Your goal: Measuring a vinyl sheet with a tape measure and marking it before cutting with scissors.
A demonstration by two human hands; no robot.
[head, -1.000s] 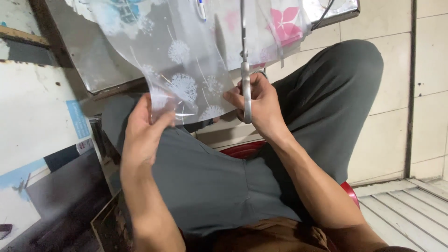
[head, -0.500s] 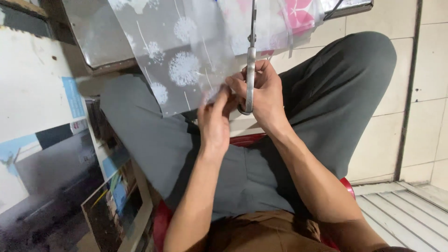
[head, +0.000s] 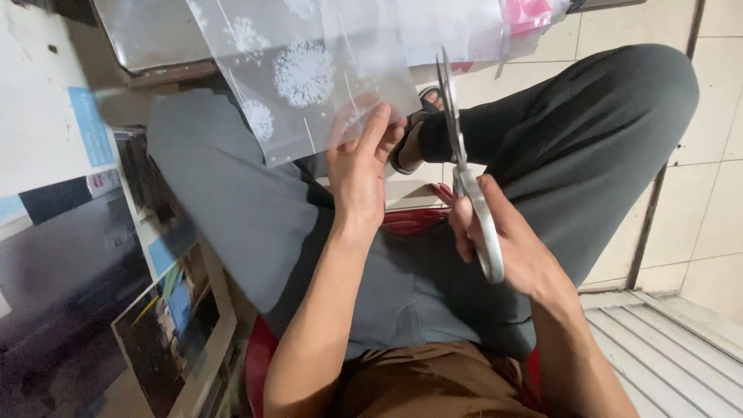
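My left hand (head: 357, 169) pinches the lower edge of a clear plastic sheet (head: 309, 70) printed with white dandelion heads, holding it up over my lap. My right hand (head: 507, 248) grips grey metal scissors (head: 464, 174) by the handles, blades pointing up and nearly closed, just right of the sheet's edge and apart from it. A pink flower print (head: 526, 11) shows on more plastic at the top. My grey-trousered legs lie below both hands.
A stack of printed posters and photo sheets (head: 93, 255) lies at the left. A grey tray-like panel (head: 147, 39) sits at the top left. I sit on a red stool (head: 259, 364). Beige floor tiles (head: 716, 155) and a slatted metal grate (head: 665, 356) are at the right.
My hands have drawn apart: the right hand with the scissors dropped down and right, away from the plastic. The left hand shifted its pinch on the sheet's lower edge.
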